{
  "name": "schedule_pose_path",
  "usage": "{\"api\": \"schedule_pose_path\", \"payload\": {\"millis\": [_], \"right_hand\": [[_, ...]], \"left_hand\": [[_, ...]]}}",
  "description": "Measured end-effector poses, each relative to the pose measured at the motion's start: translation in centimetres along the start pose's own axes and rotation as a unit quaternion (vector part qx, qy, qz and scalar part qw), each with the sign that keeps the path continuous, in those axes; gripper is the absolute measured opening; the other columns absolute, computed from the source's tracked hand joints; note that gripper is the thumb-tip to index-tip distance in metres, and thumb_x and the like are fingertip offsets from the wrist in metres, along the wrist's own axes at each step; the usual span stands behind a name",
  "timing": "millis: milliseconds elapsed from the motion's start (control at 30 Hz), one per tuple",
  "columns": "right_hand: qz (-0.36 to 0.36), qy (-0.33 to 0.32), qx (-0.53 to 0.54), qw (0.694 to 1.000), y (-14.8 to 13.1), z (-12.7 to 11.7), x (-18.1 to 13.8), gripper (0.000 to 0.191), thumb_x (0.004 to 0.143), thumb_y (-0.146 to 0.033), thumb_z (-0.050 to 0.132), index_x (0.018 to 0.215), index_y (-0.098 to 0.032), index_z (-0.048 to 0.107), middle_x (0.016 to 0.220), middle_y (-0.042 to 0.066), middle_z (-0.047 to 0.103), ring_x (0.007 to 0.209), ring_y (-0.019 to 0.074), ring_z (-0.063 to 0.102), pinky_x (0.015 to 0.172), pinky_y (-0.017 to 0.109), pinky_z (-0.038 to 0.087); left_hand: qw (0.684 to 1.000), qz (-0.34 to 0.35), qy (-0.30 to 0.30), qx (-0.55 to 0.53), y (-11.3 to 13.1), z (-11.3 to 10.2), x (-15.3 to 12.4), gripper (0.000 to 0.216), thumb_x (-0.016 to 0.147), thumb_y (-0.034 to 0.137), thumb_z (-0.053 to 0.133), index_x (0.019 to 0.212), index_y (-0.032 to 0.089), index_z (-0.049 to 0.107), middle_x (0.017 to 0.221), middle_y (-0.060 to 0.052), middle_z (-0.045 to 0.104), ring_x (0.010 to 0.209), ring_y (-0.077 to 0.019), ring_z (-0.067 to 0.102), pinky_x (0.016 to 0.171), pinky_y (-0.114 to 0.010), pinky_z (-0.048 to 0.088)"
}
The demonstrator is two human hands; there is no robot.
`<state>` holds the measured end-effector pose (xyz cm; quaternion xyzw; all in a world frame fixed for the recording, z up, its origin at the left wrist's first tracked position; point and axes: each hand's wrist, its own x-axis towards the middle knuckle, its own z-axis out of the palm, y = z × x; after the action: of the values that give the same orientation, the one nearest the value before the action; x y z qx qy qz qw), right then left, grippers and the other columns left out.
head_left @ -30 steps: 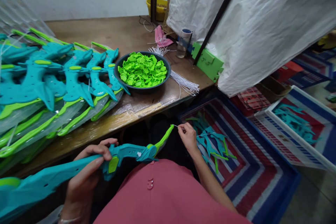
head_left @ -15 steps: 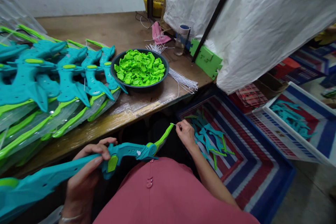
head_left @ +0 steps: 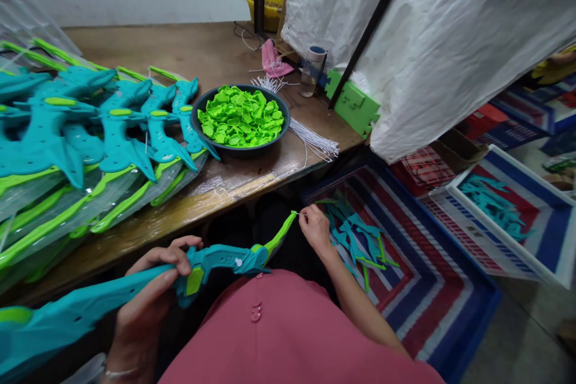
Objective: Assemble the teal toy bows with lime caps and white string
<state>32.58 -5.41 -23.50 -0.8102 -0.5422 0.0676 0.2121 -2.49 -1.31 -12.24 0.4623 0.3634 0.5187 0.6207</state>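
Below the bench's near edge, over the lap, left hand (head_left: 150,288) is wrapped round a teal toy bow (head_left: 216,261) at its grip; right hand (head_left: 315,229) pinches a thin white string (head_left: 300,214) at the bow's green tip (head_left: 281,233). Bow looks light, stiff plastic w/ a bendy tip, so hold by the grip. Room: bench edge (head_left: 225,192) close ahead, open to the right above a striped bag (head_left: 432,288) on the floor.

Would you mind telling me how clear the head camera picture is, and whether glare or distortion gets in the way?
Head view: the left hand on the teal toy bow and the right hand at its green tip read sharp; the thin string there is barely resolvable; glare streaks the table's front edge; wide-lens bending curves the edges; under the table is dark.
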Motion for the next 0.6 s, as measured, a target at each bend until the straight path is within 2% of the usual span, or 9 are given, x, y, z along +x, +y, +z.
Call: {"api": "schedule_pose_path", "payload": {"millis": [200, 367, 467, 533, 600], "right_hand": [[0.007, -0.048, -0.018, 0.999, -0.5, 0.1, 0.5, 0.024, 0.103, -0.021, 0.048, 0.098, -0.018, 0.071, 0.101, 0.009, 0.069, 0.092, 0.0207, 0.065, 0.080, 0.029, 0.045], [0.017, -0.073, -0.018, 0.997, -0.8, 0.7, 0.6, 0.026, 0.105, -0.028, 0.051, 0.119, -0.014, 0.068, 0.116, 0.014, 0.068, 0.109, 0.0235, 0.066, 0.091, 0.032, 0.049], [0.014, -0.096, -0.007, 0.995, -0.4, 1.6, 0.9, 0.022, 0.104, -0.031, 0.058, 0.115, -0.014, 0.069, 0.112, 0.010, 0.071, 0.104, 0.0214, 0.068, 0.092, 0.036, 0.054], [0.013, -0.107, 0.002, 0.994, 0.3, 1.9, 1.2, 0.020, 0.103, -0.033, 0.062, 0.107, -0.015, 0.069, 0.105, 0.006, 0.072, 0.096, 0.0189, 0.070, 0.090, 0.038, 0.058], [0.016, -0.103, 0.010, 0.994, 1.3, 1.9, 1.4, 0.022, 0.102, -0.036, 0.064, 0.105, -0.015, 0.069, 0.104, 0.004, 0.072, 0.093, 0.0179, 0.070, 0.088, 0.039, 0.059]], "left_hand": [[1.000, 0.001, -0.014, -0.002, -0.2, -0.2, 0.2, 0.012, 0.079, 0.024, 0.076, 0.090, 0.021, 0.073, 0.073, -0.005, 0.067, 0.113, -0.0328, 0.066, 0.095, -0.043, 0.057], [1.000, -0.009, -0.011, -0.009, -0.2, 0.0, 0.0, 0.011, 0.080, 0.024, 0.075, 0.090, 0.021, 0.072, 0.073, -0.004, 0.067, 0.114, -0.0313, 0.066, 0.099, -0.043, 0.055], [0.999, -0.014, -0.025, -0.020, 0.1, 0.9, -0.2, 0.012, 0.080, 0.025, 0.077, 0.089, 0.020, 0.072, 0.073, -0.005, 0.067, 0.113, -0.0325, 0.067, 0.096, -0.043, 0.057], [0.999, -0.034, -0.013, -0.026, 0.4, 1.8, -0.1, 0.019, 0.080, 0.027, 0.079, 0.096, 0.020, 0.073, 0.085, -0.007, 0.073, 0.117, -0.0342, 0.067, 0.099, -0.046, 0.057], [0.997, -0.055, 0.025, -0.047, 0.5, 2.3, 0.3, 0.039, 0.078, 0.030, 0.083, 0.115, 0.022, 0.071, 0.109, -0.011, 0.076, 0.124, -0.0369, 0.064, 0.105, -0.052, 0.055]]}}
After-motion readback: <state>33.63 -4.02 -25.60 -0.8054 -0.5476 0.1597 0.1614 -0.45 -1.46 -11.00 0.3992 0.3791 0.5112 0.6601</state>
